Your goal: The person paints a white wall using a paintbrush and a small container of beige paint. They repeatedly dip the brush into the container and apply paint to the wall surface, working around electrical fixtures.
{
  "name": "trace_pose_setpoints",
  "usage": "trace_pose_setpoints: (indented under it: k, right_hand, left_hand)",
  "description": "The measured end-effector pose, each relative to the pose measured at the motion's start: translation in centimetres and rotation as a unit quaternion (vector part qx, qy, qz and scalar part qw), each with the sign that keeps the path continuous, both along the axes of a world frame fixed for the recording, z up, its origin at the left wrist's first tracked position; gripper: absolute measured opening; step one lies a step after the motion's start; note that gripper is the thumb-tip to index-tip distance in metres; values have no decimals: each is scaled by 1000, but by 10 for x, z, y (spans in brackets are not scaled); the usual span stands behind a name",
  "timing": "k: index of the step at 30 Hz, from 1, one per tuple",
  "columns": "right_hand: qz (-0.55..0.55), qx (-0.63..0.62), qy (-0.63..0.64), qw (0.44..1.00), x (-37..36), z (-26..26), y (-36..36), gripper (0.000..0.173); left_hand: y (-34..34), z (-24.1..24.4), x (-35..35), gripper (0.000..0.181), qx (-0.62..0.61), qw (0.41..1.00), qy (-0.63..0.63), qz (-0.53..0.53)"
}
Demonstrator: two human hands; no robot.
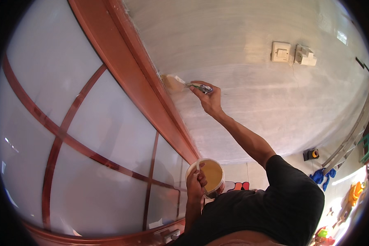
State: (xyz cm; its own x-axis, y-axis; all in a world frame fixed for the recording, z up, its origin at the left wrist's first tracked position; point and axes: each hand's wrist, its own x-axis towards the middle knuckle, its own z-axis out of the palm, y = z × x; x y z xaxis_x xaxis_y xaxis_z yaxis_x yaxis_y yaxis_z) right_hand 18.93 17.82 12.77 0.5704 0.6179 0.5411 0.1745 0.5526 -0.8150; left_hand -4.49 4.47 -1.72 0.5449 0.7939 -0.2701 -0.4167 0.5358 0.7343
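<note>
My right hand [210, 97] grips the handle of a paintbrush [186, 82], its bristle end at the wall beside the reddish-brown wooden frame [141, 89]. A patch of yellowish paint shows on the grey wall [233, 80] around the bristles. Lower down, my left hand [196, 183] is closed on the handle of a white plastic bucket [223, 180], held in front of my body. Yellowish paint [213, 175] lies inside the bucket.
Left of the frame are pale panes [95, 120] with wooden bars. A light switch [280, 51] and a socket with an adapter [306, 56] sit on the wall. On the floor at right are a leaning ladder [347, 147], blue cloth [321, 176] and a roll of tape [315, 153].
</note>
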Motion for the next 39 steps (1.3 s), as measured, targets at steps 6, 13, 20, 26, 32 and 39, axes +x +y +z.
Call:
trace_pose_setpoints:
  k: [6, 13, 20, 26, 32, 39]
  right_hand:
    - [-96, 17, -16, 995, 19, -4, -22, 22]
    - [-214, 23, 16, 976, 68, -12, -103, 23]
    - [-198, -5, -13, 980, 42, -13, -115, 22]
    - [-88, 42, -15, 995, 1, -4, -35, 19]
    - [-134, 14, -98, 986, 2, -9, -2, 22]
    - [-241, 14, -102, 965, 45, -8, -59, 21]
  left_hand:
    - [3, -4, 1, 35, -6, 1000, -12, -12]
    - [4, 2, -3, 37, 2, 1000, 7, -27]
    - [6, -2, -4, 36, -2, 999, 0, -32]
    - [9, -5, -6, 38, 6, 1000, 1, -26]
    - [7, 3, -7, 41, 13, 999, 43, -15]
    - [14, 6, 7, 34, -8, 999, 30, -39]
